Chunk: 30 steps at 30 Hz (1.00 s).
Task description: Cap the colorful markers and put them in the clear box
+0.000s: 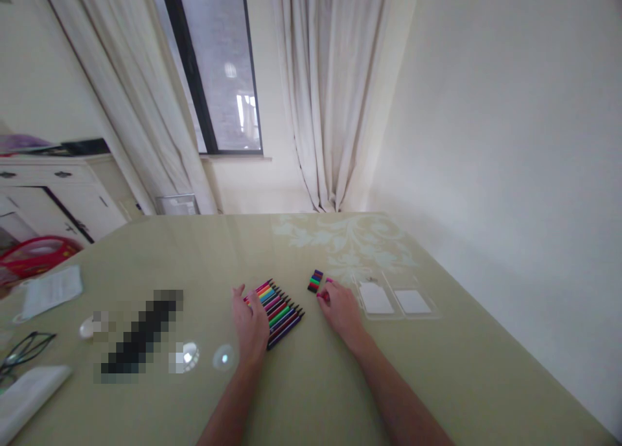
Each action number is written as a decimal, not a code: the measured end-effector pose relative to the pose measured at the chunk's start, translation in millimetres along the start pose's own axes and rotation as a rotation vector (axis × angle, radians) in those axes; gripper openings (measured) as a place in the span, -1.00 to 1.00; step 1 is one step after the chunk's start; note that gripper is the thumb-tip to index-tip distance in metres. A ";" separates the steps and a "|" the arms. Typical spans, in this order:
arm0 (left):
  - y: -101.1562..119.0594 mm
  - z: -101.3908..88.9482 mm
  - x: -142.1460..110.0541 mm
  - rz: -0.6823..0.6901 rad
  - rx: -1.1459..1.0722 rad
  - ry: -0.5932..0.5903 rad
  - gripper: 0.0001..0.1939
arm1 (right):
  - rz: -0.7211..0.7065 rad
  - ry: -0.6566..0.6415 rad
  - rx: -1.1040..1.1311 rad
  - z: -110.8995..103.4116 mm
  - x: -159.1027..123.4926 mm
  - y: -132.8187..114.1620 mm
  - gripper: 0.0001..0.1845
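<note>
A row of uncapped marker pens (280, 316) in many colours lies side by side on the table, dark tips pointing away to the right. My left hand (251, 323) rests at the left side of this row, fingers apart, the thumb over the nearest pens. Right of the pens, a short row of coloured marker caps (315, 281) is lined up. Beside it, my right hand (340, 308) is closed in a pinch, with a pink marker cap (320, 295) at the fingertips. Another bit of pink shows just above those fingers; my hand partly hides it.
A clear plastic case (398, 315) with white inserts lies open to the right, near the wall. On the left are a blurred dark object (140, 339), a white rounded item (87, 328), glasses (29, 350), a white box (32, 394) and a face mask (52, 292).
</note>
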<state>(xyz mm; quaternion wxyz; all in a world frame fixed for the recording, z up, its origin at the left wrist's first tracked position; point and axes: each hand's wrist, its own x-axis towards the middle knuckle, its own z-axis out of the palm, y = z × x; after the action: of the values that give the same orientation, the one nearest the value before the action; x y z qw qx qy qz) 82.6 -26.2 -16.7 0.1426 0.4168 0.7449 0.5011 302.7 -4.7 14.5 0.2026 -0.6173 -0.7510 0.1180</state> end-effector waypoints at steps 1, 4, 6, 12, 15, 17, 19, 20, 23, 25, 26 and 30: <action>1.2 0.2 0.5 0.005 -0.001 -0.001 -0.39 | -0.001 0.002 0.000 0.0 0.1 0.0 -0.90; 2.8 -1.7 0.7 0.010 -0.009 -0.002 -0.38 | -0.007 0.012 0.004 0.2 0.0 0.6 -0.88; 2.8 -3.9 -1.9 0.025 0.002 0.007 -0.37 | -0.012 0.016 0.006 0.7 -0.1 1.4 -0.87; 5.0 -2.8 -33.3 0.478 0.320 -0.134 -0.34 | -0.017 0.032 -0.029 4.0 0.8 4.9 -0.85; 5.7 4.4 -47.3 0.572 0.462 -0.185 -0.19 | -0.014 0.033 -0.040 4.2 1.2 5.0 -0.84; 3.9 9.6 -47.6 0.560 0.530 -0.153 -0.17 | -0.010 0.037 -0.042 4.1 1.2 4.6 -0.84; 0.6 13.9 -41.6 0.544 0.604 -0.116 -0.19 | -0.010 0.046 -0.043 4.7 1.2 4.2 -0.83; -1.3 15.6 -37.5 0.540 0.641 -0.105 -0.19 | -0.009 0.049 -0.047 5.3 1.3 4.0 -0.84; -6.7 18.9 -26.4 0.528 0.715 -0.091 -0.20 | -0.002 0.046 -0.063 7.4 1.8 3.8 -0.84; -9.3 19.5 -21.7 0.514 0.737 -0.088 -0.24 | -0.001 0.041 -0.061 8.3 1.9 4.0 -0.84; -10.2 19.3 -19.9 0.508 0.747 -0.091 -0.26 | -0.003 0.040 -0.056 8.5 1.8 4.1 -0.84; -12.7 15.5 -10.4 0.498 0.777 -0.111 -0.29 | -0.005 0.051 -0.052 7.7 0.4 4.7 -0.83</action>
<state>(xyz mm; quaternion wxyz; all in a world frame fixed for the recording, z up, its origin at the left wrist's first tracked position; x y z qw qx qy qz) 92.6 -26.4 -36.9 -0.1093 0.6317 0.7458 0.1810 303.3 -2.7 5.6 0.2060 -0.6231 -0.7500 0.0823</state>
